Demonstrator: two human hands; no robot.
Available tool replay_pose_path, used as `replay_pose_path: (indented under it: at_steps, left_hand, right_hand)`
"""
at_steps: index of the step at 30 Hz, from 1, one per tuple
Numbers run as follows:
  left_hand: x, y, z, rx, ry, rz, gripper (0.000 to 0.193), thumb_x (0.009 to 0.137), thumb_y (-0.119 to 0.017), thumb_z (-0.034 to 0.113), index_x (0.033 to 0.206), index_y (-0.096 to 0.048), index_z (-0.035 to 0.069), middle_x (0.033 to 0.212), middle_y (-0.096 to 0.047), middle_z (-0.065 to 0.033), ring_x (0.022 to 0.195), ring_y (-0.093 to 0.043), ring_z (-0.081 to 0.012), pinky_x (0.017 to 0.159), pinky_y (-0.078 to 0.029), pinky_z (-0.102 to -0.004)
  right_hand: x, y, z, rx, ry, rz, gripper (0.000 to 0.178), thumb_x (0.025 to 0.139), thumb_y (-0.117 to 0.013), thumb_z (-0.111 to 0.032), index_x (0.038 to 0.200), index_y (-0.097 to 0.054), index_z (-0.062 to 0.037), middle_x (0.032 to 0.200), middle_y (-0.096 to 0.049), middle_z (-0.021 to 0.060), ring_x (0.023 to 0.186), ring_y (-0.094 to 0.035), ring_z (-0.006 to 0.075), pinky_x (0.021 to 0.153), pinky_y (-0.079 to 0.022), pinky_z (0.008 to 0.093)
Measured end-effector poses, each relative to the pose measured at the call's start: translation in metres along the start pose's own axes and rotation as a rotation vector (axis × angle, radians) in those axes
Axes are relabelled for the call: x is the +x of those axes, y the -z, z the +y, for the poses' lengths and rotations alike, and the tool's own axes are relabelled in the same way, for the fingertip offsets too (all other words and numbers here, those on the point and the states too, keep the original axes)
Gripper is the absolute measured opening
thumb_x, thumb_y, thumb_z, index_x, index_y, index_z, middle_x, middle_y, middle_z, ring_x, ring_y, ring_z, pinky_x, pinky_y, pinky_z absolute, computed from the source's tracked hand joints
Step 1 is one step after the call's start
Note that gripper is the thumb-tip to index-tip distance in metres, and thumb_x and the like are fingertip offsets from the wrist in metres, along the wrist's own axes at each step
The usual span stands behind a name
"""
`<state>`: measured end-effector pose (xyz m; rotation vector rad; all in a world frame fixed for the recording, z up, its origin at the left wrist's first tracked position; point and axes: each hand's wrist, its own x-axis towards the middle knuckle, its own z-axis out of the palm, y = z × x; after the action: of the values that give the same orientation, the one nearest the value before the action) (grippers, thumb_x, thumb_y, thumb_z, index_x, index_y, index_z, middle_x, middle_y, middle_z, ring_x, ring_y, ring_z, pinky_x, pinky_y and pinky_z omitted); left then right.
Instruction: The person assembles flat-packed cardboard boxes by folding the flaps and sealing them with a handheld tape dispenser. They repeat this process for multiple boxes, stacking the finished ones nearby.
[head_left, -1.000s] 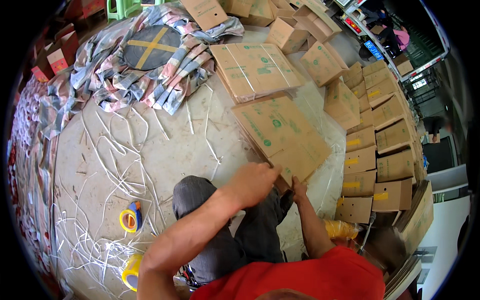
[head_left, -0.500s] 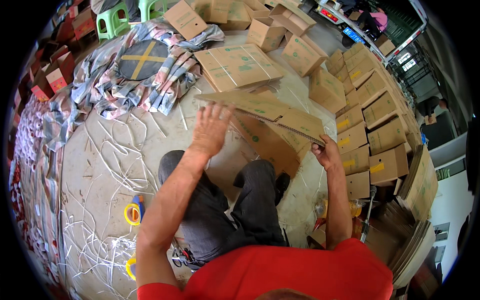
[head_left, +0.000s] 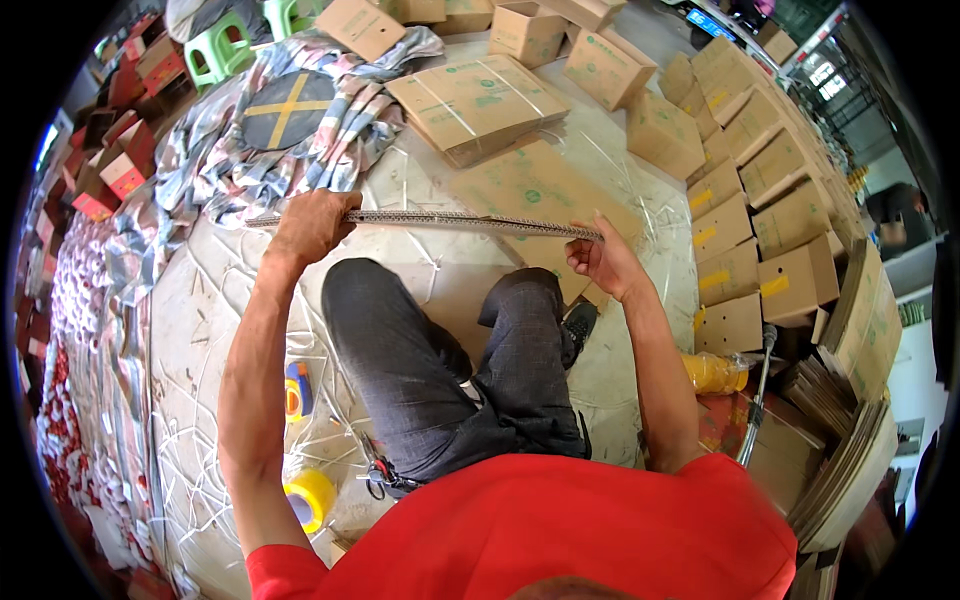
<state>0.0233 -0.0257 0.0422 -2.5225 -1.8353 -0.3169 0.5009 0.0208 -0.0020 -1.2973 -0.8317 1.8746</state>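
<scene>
A flattened cardboard box (head_left: 450, 219) is held up edge-on in front of my knees, so only its thin corrugated edge shows. My left hand (head_left: 311, 226) is closed over it near the left end. At the right end my right hand (head_left: 606, 259) grips the edge, fingers curled beneath and partly hidden. Beyond it, another flat cardboard piece (head_left: 575, 185) lies on the floor. Farther off is a stack of flat boxes (head_left: 480, 95) bound with white straps.
Made-up boxes (head_left: 780, 225) stand in rows on the right, with more (head_left: 610, 68) at the back. Left lie loose white straps (head_left: 205, 400), a yellow tape roll (head_left: 312, 498) and a blue-and-yellow tape dispenser (head_left: 297, 392). A crumpled striped sheet (head_left: 340, 130) spreads at far left, near green stools (head_left: 217, 50).
The flattened box has swung from a slant to nearly level, edge toward me. My left hand, earlier spread open on it, moved left and closed on its edge; my right hand moved slightly left and up.
</scene>
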Motion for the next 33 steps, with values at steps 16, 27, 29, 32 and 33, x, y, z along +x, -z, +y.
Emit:
replay_pose_path:
  at_steps: [16, 27, 29, 32, 33]
  left_hand:
    - [-0.069, -0.049, -0.049, -0.147, 0.219, 0.34, 0.067, 0.089, -0.074, 0.057, 0.14, -0.062, 0.015, 0.145, -0.058, -0.0094, 0.143, -0.044, -0.0317, 0.121, -0.021, -0.0566]
    - [-0.081, -0.137, -0.051, -1.088, 0.983, 1.005, 0.118, 0.091, -0.069, 0.065, 0.164, -0.011, -0.009, 0.17, -0.016, -0.0311, 0.159, -0.015, -0.0404, 0.13, -0.013, -0.0426]
    - [-0.075, -0.14, -0.054, -1.096, 0.922, 0.951, 0.114, 0.096, -0.066, 0.061, 0.162, -0.009, -0.012, 0.17, -0.014, -0.0315, 0.16, -0.014, -0.0385, 0.13, -0.012, -0.0393]
    - [-0.087, -0.141, -0.076, -1.059, 0.836, 0.858, 0.091, 0.096, -0.067, 0.05, 0.15, -0.026, -0.011, 0.153, -0.034, -0.0312, 0.141, -0.035, -0.0386, 0.119, -0.028, -0.0415]
    - [-0.087, -0.137, -0.078, -1.036, 0.821, 0.822, 0.081, 0.096, -0.068, 0.045, 0.144, -0.035, -0.011, 0.144, -0.045, -0.0309, 0.132, -0.045, -0.0387, 0.113, -0.035, -0.0425]
  right_hand:
    - [0.073, -0.093, -0.019, -1.242, 0.16, -0.475, 0.066, 0.098, -0.064, -0.059, 0.129, -0.069, -0.0004, 0.106, -0.07, 0.0086, 0.099, -0.062, 0.0176, 0.09, -0.05, 0.0339]
    - [0.09, -0.078, 0.001, -1.099, 0.194, -0.405, 0.065, 0.099, -0.065, -0.057, 0.133, -0.068, -0.001, 0.124, -0.07, 0.0139, 0.115, -0.063, 0.0254, 0.099, -0.049, 0.0375]
    - [0.095, -0.081, -0.009, -1.196, 0.272, -0.385, 0.061, 0.099, -0.065, -0.054, 0.127, -0.069, 0.0002, 0.12, -0.07, 0.0172, 0.111, -0.064, 0.0268, 0.096, -0.05, 0.0381]
    - [0.094, -0.097, -0.025, -1.466, 0.401, -0.527, 0.054, 0.099, -0.065, -0.049, 0.117, -0.069, 0.0018, 0.112, -0.069, 0.0224, 0.102, -0.065, 0.0318, 0.089, -0.051, 0.0406]
    - [0.088, -0.104, -0.034, -1.581, 0.441, -0.589, 0.051, 0.099, -0.065, -0.047, 0.114, -0.069, 0.0023, 0.109, -0.069, 0.0242, 0.098, -0.065, 0.0339, 0.087, -0.051, 0.0417]
